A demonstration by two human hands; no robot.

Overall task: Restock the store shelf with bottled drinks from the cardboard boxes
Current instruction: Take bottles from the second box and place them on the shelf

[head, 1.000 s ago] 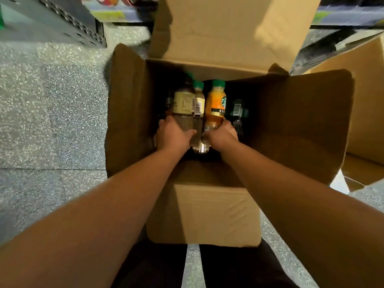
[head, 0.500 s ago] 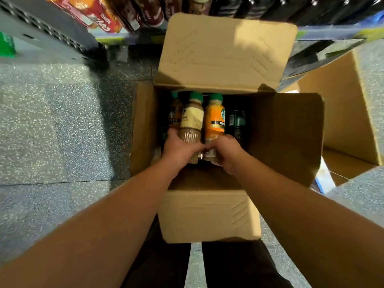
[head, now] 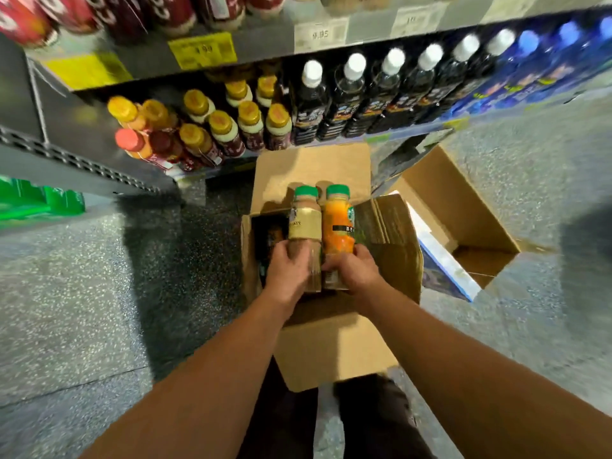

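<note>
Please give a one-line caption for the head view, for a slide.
The left hand holds a beige bottle, right hand an orange bottle, over an open box before the shelf.

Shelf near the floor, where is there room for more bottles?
A bare grey patch shows at the left end of the shelf, between the side panel and the gold-capped bottles. Rightward it is crowded: black bottles, then blue bottles, cap to cap.

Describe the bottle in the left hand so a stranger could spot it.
Find the open box on the floor below the shelf. Two green-capped bottles are held side by side above it; the left hand grips the brown bottle on the left. Its beige label sets it apart from the orange bottle in the right hand.
</note>
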